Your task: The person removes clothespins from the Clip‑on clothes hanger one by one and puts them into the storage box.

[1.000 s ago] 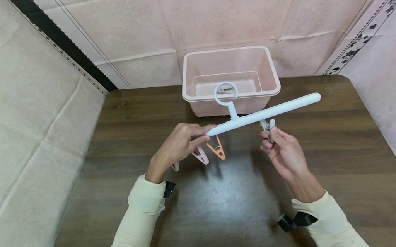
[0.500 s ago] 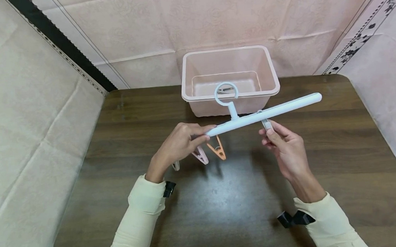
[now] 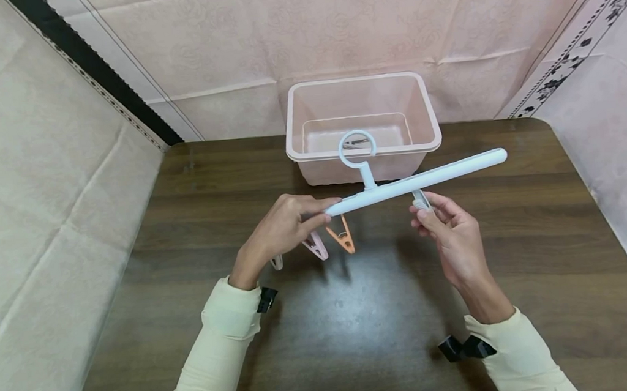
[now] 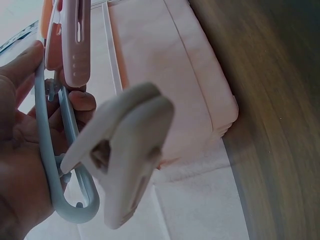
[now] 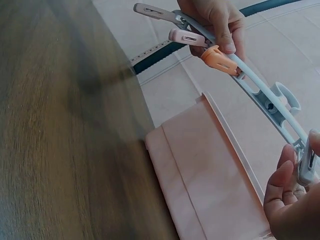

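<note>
My left hand (image 3: 277, 229) grips the left end of a pale blue clothes hanger (image 3: 433, 177), held up above the table with its hook upward. Three clothespins hang clipped on that side: an orange clothespin (image 3: 347, 240), a pink clothespin (image 3: 316, 247) and a greyish-beige clothespin (image 4: 135, 155), the last largely behind the hand in the head view. With thumb and fingers, my right hand (image 3: 455, 239) pinches a grey clothespin (image 5: 307, 162). Its jaw end is right at the hanger's lower edge, right of the hook, as the right wrist view shows.
Behind the hanger, a pale pink plastic basket (image 3: 409, 148) stands at the back of the brown wooden table (image 3: 369, 338). A few small greyish things (image 3: 355, 144) lie inside it. Light patterned cloth (image 3: 355, 26) hangs behind and at both sides.
My right hand has turned the grey clothespin and brought it up from just below the hanger to its bar. The left hand and the hanger have stayed nearly still.
</note>
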Tool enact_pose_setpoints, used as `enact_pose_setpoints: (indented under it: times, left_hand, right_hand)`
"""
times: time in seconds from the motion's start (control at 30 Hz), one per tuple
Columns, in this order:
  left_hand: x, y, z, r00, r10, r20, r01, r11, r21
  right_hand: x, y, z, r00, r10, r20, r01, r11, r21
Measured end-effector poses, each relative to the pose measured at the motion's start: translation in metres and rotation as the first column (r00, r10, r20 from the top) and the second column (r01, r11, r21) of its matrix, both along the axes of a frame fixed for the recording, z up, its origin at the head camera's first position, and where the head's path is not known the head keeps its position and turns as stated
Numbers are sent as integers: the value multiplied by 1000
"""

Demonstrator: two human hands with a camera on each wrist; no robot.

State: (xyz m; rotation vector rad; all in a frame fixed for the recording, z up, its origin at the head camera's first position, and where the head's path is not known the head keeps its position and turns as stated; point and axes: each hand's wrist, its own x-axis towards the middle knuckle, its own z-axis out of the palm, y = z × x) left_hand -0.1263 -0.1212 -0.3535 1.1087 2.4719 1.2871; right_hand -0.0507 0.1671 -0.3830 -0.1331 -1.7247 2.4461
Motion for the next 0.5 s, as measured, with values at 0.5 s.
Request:
enact_pose_setpoints:
  times: [0.5]
  left_hand:
    - [1,1,-1,1000,8,23,-8,1000,15]
  right_hand:
    - [5,3,-6,992,-114,-59,117,992,44]
